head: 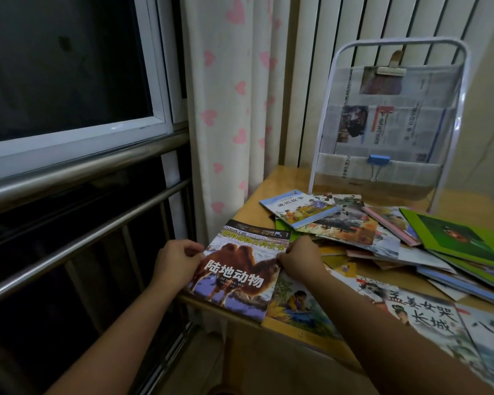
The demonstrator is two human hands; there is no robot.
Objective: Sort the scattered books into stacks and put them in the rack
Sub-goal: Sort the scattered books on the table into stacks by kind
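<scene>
Two hands hold one book in the head view. The left hand (177,259) pinches the left edge of the camel book (240,276), its grip clamped on the cover with the thumb on top. The right hand (301,259) grips the book's right edge, fingers curled down onto the cover. That book lies at the near left corner of the wooden worktop (257,192), its lower edge overhanging the rim a little, and it overlaps a picture book with a seated child (300,312) just beside it on the right.

More books lie scattered across the worktop. A blue-bordered book (298,208) rests on top of a loose heap of picture books (351,229) behind the hands. A green book (465,238) lies tilted at the right, on other thin books. Near the right forearm sits a book with large black brush characters (419,315).

At the back of the worktop stands the rack (388,115), a white frame with clear pockets, upright. Newspaper sheets line its pockets; a blue binder clip (379,159) grips the lower pocket's edge and a pale clip (391,70) sits at the top.

To the left are a heart-patterned curtain (231,109), a dark window (66,61) and metal rails (83,172).
</scene>
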